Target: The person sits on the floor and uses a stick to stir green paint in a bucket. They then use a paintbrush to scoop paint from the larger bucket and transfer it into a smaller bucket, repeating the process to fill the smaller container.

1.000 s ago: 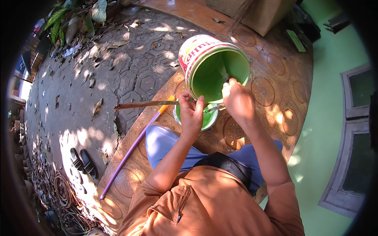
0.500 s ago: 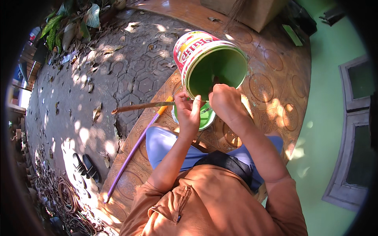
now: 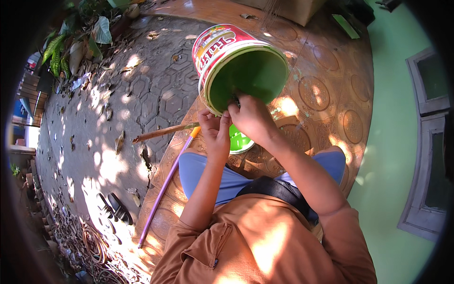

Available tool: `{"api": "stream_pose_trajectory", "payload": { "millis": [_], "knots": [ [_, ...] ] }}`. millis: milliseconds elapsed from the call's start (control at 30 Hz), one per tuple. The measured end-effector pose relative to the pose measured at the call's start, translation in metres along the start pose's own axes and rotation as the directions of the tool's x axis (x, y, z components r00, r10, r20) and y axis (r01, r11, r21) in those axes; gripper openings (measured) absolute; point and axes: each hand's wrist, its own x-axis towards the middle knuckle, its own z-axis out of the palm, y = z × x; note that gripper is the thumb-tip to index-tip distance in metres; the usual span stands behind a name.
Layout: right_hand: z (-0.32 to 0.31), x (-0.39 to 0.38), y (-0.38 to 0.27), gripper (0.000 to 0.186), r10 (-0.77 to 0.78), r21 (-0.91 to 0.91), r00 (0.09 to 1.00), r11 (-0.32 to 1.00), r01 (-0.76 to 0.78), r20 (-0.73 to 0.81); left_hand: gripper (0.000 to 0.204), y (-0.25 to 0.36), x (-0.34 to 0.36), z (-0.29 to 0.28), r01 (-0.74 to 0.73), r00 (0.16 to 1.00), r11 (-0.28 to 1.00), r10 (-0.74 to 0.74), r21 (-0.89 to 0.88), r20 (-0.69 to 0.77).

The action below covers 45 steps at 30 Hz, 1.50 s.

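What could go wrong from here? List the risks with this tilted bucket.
The bucket could slip: it is tipped, with the left grip at its rim, and the right grip at its mouth might nudge it. Any green drips could miss the small container and mark the tiles or blue trousers. The jutting stick might get knocked.

Tub [image 3: 242, 151] partly hidden behind hands [image 3: 253, 117]

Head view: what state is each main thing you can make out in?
Bucket: tilted, open, green inside
Left hand: gripping the bucket by its rim
Right hand: closed around a dark object
Small container: open, green inside, partly hidden
Stick: jutting left
Purple pole: lying down
Sandals: unworn
Hose: coiled
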Motion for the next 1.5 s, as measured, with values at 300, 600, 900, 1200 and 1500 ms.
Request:
{"api": "stream_pose_trajectory", "payload": {
  "millis": [300,600,900,1200,1500],
  "knots": [
    [0.009,0.001,-0.027,0.024,-0.032,0.177,0.996,0.983,0.046,-0.08,0.044,0.007,0.014,-0.019,-0.047,0.997,0.999,0.047,-0.011,0.057],
    [0.011,0.004,-0.06,0.023,-0.089,0.261,0.986,0.958,0.123,-0.141,0.055,0.035,0.025,-0.017,-0.118,0.991,0.977,0.104,0.178,0.085],
    [0.023,0.008,-0.072,0.025,-0.034,0.467,0.979,0.875,0.127,-0.203,0.058,0.036,0.029,-0.026,-0.134,0.991,0.94,0.119,0.315,0.066],
    [0.028,0.006,-0.077,0.025,-0.022,0.553,0.972,0.819,0.151,-0.232,0.056,0.035,0.033,-0.029,-0.141,0.99,0.935,0.126,0.326,0.066],
    [0.026,0.006,-0.081,0.028,0.002,0.589,0.981,0.8,0.114,-0.193,0.054,0.025,0.031,-0.031,-0.149,0.989,0.919,0.139,0.366,0.054]
  ]
}}
